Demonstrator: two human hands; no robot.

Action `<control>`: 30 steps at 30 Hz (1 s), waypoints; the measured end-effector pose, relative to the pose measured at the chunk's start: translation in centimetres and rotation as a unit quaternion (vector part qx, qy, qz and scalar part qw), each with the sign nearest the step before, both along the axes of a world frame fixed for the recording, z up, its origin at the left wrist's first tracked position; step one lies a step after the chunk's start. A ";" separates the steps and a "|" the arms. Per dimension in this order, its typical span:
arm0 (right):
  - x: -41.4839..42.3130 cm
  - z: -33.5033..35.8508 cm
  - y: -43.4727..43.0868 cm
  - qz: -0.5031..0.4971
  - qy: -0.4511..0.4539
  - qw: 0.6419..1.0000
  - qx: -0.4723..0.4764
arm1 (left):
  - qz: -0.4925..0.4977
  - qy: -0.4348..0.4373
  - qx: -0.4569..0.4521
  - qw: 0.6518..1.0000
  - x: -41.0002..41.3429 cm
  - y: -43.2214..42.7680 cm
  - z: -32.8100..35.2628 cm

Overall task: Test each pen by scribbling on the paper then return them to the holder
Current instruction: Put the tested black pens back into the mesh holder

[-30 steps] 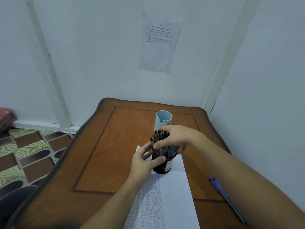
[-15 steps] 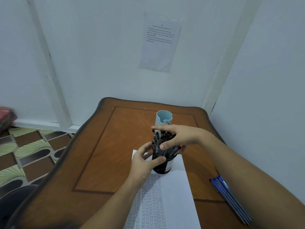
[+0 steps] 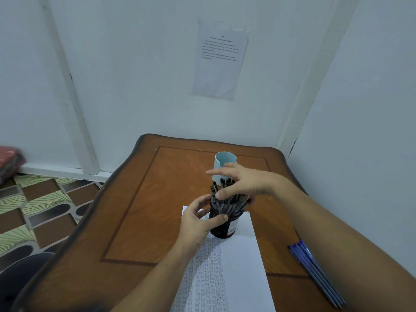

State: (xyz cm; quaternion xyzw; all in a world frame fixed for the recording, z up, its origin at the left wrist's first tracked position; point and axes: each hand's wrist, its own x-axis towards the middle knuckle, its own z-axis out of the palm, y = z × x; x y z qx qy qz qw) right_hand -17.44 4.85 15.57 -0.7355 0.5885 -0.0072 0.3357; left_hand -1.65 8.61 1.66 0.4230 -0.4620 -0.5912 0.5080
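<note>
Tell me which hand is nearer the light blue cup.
Right. The right hand curls round the pens directly in front of the light blue cup, overlapping it in view; the left hand grips the black holder, nearer the person.

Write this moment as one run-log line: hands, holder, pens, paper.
left hand: grips black holder | right hand: thumb on black pens | holder: on paper | blue pens: on table

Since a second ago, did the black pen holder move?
No. The black pen holder still stands on the far end of the paper, right in front of the light blue cup, held by the left hand.
</note>
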 end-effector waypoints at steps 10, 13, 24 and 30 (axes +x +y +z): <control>-0.3 -0.4 0.0 0.097 -0.013 0.995 -0.005 | -0.003 0.010 0.006 1.000 0.0 0.0 0.1; -1.1 0.2 0.6 0.047 -0.082 0.995 -0.014 | -0.001 0.012 0.002 1.000 0.0 0.1 0.2; 0.7 -0.1 0.1 0.020 0.049 0.998 0.022 | -0.009 0.006 -0.001 1.000 0.1 -0.1 0.1; -1.1 0.3 0.1 0.023 -0.068 0.997 0.024 | -0.010 0.011 -0.001 1.000 0.1 -0.1 0.1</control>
